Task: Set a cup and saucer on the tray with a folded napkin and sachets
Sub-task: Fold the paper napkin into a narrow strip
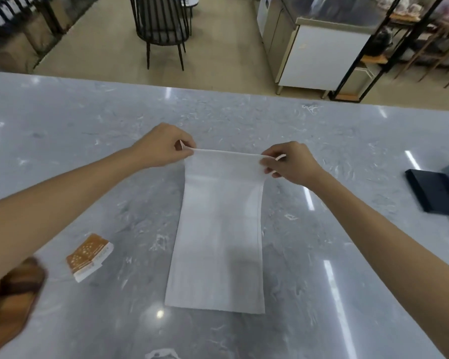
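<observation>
From the head view, your left hand (163, 146) and right hand (290, 163) each have their grip pinched closed on a far corner of the white napkin (218, 242), lifting that edge off the grey desk (322, 130). The sachets (90, 256) lie at 8 o'clock from the napkin, the wooden tray (13, 307) beyond them.

I see the left hand (163, 146) and the right hand (288, 163) pinching the far corners of a white napkin (218, 242), its far edge lifted above the grey marble counter (88, 141). Orange sachets (90, 256) lie at near left, beside a wooden tray (11, 301).
</observation>
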The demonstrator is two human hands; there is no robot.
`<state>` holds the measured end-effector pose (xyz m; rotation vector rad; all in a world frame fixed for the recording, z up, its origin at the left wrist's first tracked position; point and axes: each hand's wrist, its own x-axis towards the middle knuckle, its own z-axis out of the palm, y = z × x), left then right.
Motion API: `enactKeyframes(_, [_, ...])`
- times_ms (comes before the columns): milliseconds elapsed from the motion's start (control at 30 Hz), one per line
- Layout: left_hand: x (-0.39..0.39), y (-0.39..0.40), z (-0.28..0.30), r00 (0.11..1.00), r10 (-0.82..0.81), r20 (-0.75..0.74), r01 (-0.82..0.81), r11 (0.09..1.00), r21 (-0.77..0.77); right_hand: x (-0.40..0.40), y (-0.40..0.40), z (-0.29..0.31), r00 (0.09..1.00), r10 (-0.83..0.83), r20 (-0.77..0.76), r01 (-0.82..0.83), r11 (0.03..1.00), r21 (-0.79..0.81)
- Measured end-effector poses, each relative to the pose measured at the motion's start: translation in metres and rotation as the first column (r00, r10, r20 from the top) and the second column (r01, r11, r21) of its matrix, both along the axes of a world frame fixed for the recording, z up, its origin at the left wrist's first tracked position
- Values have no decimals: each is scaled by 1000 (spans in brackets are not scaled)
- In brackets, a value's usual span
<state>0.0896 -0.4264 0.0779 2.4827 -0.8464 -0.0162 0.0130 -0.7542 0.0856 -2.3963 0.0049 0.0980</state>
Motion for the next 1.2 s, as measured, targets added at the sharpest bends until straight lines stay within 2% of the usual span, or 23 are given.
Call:
enactKeyframes(267, [-110,36,5,993,-118,-9,114,976,-188,-121,20,9,984,38,171,-38,999,-1])
enactKeyframes(533, [-190,62,-53,990,-116,-74,91,957,-277,-205,40,-39,955,55,290,-17,991,-132])
enactKeyframes(800, [-245,65,-110,987,-90,-131,62,976,-207,-256,47,-102,991,57,124,-33,982,-185])
enactKeyframes(933, [-264,68,-120,993,-77,-92,63,987,-147,-272,51,-115,986,34,166,2,978,-211])
enactKeyframes(1200, [-284,69,-119,999,-49,-15,47,993,-109,-291,56,-130,966,88,243,-18,961,-276])
